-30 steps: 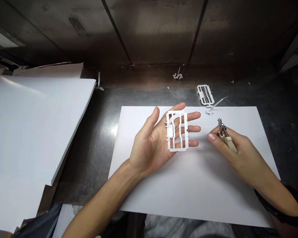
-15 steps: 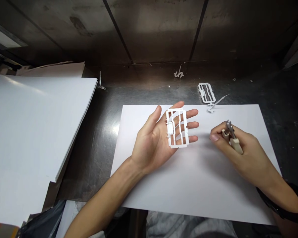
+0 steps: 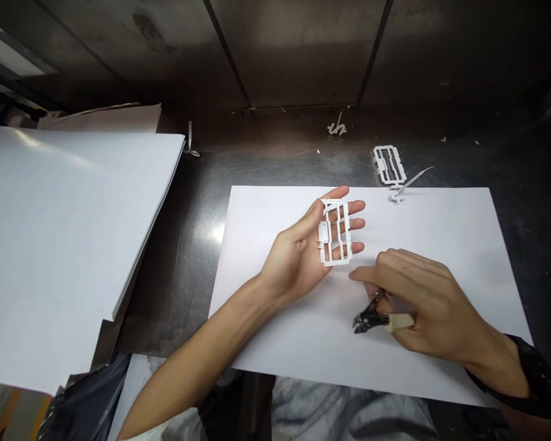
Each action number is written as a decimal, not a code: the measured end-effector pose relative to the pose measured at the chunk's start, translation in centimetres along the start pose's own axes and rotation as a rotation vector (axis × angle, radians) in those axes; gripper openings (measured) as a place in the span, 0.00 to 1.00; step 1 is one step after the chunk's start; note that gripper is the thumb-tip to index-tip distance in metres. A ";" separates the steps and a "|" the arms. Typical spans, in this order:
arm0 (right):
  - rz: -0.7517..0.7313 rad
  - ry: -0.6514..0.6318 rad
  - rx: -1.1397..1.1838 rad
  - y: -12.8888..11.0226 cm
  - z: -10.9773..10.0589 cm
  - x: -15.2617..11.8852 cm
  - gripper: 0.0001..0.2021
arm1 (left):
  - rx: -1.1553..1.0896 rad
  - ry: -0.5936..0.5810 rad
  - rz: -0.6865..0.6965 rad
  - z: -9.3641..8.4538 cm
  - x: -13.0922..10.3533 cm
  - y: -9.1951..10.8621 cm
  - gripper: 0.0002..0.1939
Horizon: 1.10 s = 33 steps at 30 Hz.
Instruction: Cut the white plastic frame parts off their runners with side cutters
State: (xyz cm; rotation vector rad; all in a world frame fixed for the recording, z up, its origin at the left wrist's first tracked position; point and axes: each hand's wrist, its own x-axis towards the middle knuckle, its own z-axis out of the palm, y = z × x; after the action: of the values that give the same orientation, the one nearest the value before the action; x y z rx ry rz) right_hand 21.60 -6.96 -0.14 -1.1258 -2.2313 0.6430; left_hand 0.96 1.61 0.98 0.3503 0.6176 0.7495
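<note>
A white plastic frame with slim inner bars (image 3: pixel 322 233) lies across the fingers of my left hand (image 3: pixel 287 266), palm up. The left thumb presses on the frame's upper left corner, and the other fingers stretch out beneath it. My right hand (image 3: pixel 434 300) is wrapped round the beige handles of small nippers (image 3: pixel 371 320), whose dark metal jaws point left. Its index finger extends toward the frame's lower right corner, apart from it. Both hands are above a white sheet (image 3: pixel 303 346).
A similar white frame (image 3: pixel 400 171) lies on the dark metal table beyond the sheet, by a thin white plastic offcut (image 3: pixel 412 182). More scraps (image 3: pixel 337 127) lie farther back. A stack of white sheets (image 3: pixel 82 226) stands at left, and a metal wall (image 3: pixel 298 55) closes the back.
My left thumb has come down onto the frame. My right hand has moved left and turned over, swinging the nippers' jaws from pointing up to pointing left.
</note>
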 end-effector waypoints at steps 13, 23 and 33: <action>0.462 0.595 -0.109 2.1 -1.8 1.0 0.12 | -0.005 -0.132 -0.045 0.1 -0.3 0.7 0.26; 0.480 0.409 -0.100 6.0 -1.4 0.5 0.31 | -0.014 -0.141 -0.085 0.6 -0.6 0.7 0.29; 0.457 0.410 0.106 4.7 -3.1 0.5 0.20 | 0.714 0.071 0.247 0.2 -0.7 -0.2 0.17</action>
State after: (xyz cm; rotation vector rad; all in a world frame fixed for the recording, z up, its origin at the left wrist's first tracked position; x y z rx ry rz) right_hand 25.98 -3.52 -0.68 -1.5679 -1.5900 0.6298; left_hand 0.78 0.96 1.30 1.0746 0.9127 0.7596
